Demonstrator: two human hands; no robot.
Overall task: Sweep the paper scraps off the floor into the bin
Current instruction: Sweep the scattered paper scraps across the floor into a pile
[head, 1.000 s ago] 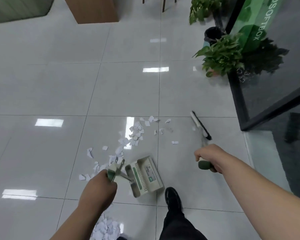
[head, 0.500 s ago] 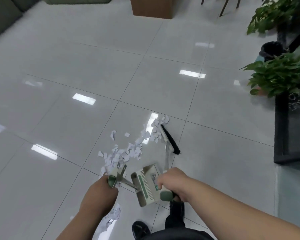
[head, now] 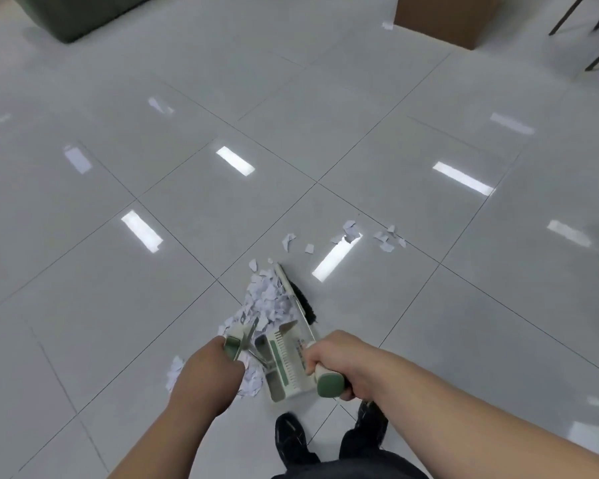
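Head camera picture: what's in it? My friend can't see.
A person's right hand grips a broom set against a pile of paper scraps, beside a dustpan whose handle the left hand holds. More scraps lie farther off on the white tiled floor.

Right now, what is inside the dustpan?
Paper scraps lie heaped against the dustpan, beside the broom head. Its ribbed top covers the inside, so any contents are hidden.

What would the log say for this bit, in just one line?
left hand: grips dustpan handle | right hand: grips broom | scraps: piled between broom and dustpan | stray scraps: beyond broom
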